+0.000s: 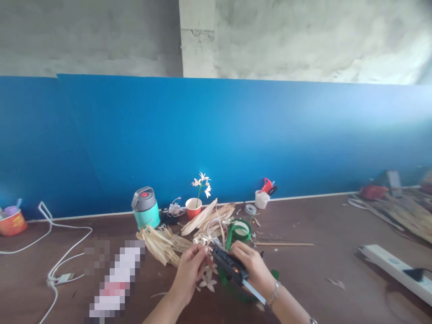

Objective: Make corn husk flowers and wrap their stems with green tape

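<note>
My right hand point(252, 265) is wrapped round a black hot glue gun point(227, 263), with a pale glue stick point(254, 291) poking out of its back end. Close to the gun's nozzle, my left hand point(191, 268) is closed in a pinch; what sits between its fingertips is too small to make out. Pale husk flowers point(207, 282) lie on the table between my wrists. Just beyond my hands are dried corn husks point(165, 243) and a roll of green tape point(241, 229).
A paper cup point(193, 209) holding a flower stem stands beside a teal flask point(146, 211). A white cup of tools point(261, 200) is near the blue partition point(236, 139). A power strip point(398, 270) lies right, a white cable point(69, 245) left. A thin stick point(286, 244) lies beyond my right hand.
</note>
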Tool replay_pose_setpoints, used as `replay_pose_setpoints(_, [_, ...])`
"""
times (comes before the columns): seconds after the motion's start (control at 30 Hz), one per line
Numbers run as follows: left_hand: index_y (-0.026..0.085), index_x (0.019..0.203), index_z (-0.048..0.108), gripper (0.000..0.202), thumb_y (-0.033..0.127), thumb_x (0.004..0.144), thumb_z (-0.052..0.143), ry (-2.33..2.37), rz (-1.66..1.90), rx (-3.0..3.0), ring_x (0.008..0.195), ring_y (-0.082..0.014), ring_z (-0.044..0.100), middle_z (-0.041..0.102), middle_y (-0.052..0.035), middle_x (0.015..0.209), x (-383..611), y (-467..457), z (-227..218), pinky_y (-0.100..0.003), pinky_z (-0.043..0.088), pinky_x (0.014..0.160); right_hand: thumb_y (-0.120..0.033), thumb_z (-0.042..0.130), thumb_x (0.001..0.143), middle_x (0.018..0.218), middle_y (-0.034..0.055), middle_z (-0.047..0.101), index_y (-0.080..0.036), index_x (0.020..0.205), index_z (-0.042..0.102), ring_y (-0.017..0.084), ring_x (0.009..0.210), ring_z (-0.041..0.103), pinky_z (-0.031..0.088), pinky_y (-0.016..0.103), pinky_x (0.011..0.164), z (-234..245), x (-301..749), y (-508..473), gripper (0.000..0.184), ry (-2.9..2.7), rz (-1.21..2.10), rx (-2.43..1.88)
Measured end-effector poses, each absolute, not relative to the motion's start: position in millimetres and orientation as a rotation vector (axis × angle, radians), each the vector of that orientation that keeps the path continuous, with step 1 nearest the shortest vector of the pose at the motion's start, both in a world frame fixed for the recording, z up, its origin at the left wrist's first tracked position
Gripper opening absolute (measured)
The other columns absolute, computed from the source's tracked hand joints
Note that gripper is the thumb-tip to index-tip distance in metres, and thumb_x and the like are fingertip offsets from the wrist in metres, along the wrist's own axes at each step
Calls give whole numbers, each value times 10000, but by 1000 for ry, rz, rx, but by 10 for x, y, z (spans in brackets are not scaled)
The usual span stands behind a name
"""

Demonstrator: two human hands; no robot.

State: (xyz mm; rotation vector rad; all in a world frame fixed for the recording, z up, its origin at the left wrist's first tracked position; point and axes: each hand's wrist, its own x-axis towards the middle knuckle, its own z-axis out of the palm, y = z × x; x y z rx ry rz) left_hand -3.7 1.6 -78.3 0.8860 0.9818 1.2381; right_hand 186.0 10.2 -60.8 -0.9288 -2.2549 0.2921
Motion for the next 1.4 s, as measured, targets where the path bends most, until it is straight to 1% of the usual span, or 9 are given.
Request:
replay_pose_setpoints(0.37, [140, 656, 538, 357, 465, 692, 679, 999, 1233, 908, 310, 14, 204, 599, 9, 485, 2, 10, -834, -162, 61, 342, -148, 490, 700, 731, 26, 516, -214, 718, 448, 162, 630, 501, 395, 233, 565, -634, 1853, 120, 81, -2240, 271, -972])
replay_pose_setpoints(0.73, [142, 657, 542, 353, 468, 704, 668, 1002, 1220, 912, 315, 5, 215, 581, 17, 466, 10, -5, -821, -166, 58, 349, -158, 466, 746, 734, 37, 506, -214, 699, 409, 164, 634, 489, 396, 242, 580, -657, 1852, 141, 93, -2243, 285, -990])
replay_pose_setpoints(1.13, [139, 667, 550, 359, 477, 694, 670, 1009, 1220, 917, 315, 3, 211, 586, 8, 466, 14, -5, -803, -173, 52, 352, -188, 455, 769, 732, 44, 518, -210, 683, 419, 169, 639, 498, 406, 249, 582, -655, 1849, 134, 96, -2249, 282, -973])
replay_pose_setpoints(1.4, [146, 666, 536, 341, 456, 694, 675, 1005, 1212, 913, 310, 4, 207, 578, 18, 461, 6, -9, -807, -173, 50, 350, -169, 468, 759, 736, 32, 508, -209, 688, 433, 159, 634, 499, 411, 240, 581, -656, 1851, 131, 89, -2211, 284, -1000])
